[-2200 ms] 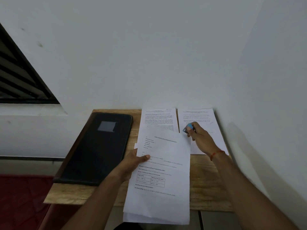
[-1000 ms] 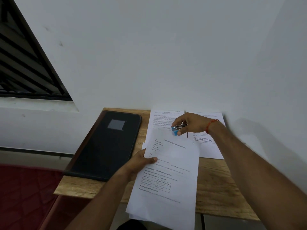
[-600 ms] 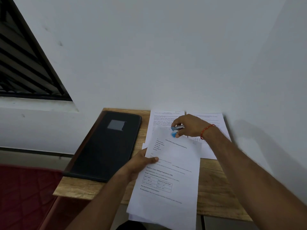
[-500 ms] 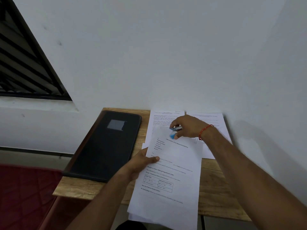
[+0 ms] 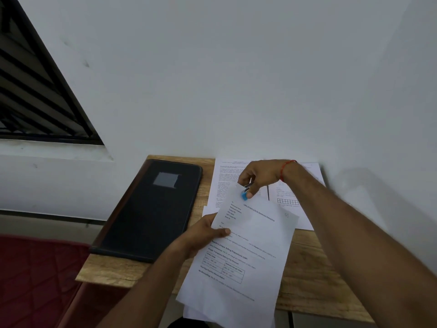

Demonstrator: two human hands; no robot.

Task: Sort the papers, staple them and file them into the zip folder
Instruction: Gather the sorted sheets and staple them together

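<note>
- Your left hand (image 5: 203,235) pinches the left edge of the held sheets (image 5: 250,252), with the thumb flat on the top page and the fingers underneath. The sheets hang tilted above the table (image 5: 305,268), and their lower end reaches past its near edge.
- Your right hand (image 5: 262,176) is curled round a small stapler (image 5: 244,194), pinching it at the sheets' top left corner. Whether its mouth is already over the paper cannot be told.
- Risk: another page peeks out offset along the bottom edge, so the pages look unaligned. Stapling now could miss one corner or fix them crooked.
- Risk: the sheets are held by one side only and can flex in the air. Squeezing could push the corner away, bending the staple or creasing the paper.
- Risk: the stapler is tiny and mostly buried in your fingers, so a fingertip near its end could get nipped.
- The stapler has a bright metal body and a blue plastic end.
- The held sheets are thin, white and rectangular, printed with lines of text and a small ruled table.
- More loose papers (image 5: 223,183) lie flat, side by side, at the back of the table against the wall, beneath your right hand.
- The zip folder (image 5: 151,209) lies flat on the left of the table, just beside the papers. It is black and matte with rounded corners and a grey rectangular patch.
- The table is pale wood with visible grain.
</note>
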